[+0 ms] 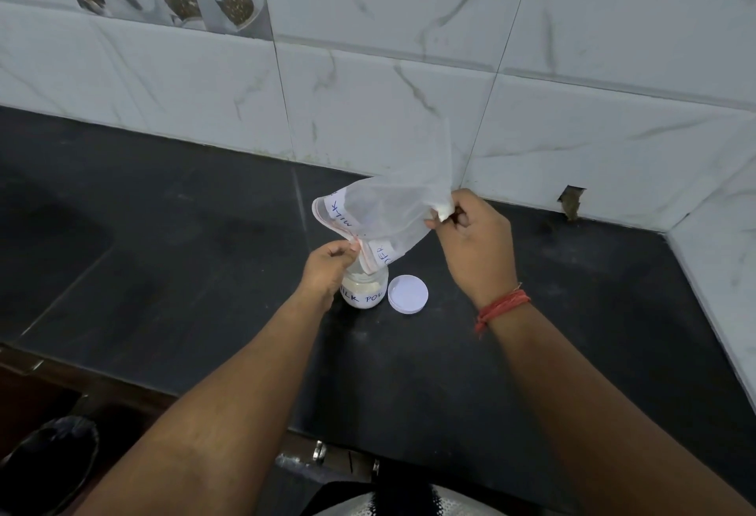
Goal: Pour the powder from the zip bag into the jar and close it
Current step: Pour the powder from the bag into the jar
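My left hand pinches the mouth of the zip bag right over the open jar, so the powder falls inside. My right hand pinches the raised bottom corner to tip out the rest. The lid waits just beside the jar on the counter.

Black counter, marbled wall tiles

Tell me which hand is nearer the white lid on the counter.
Left. The left hand pinches the zip bag mouth over the jar, beside the lid; the right hand holds the bag's raised corner.
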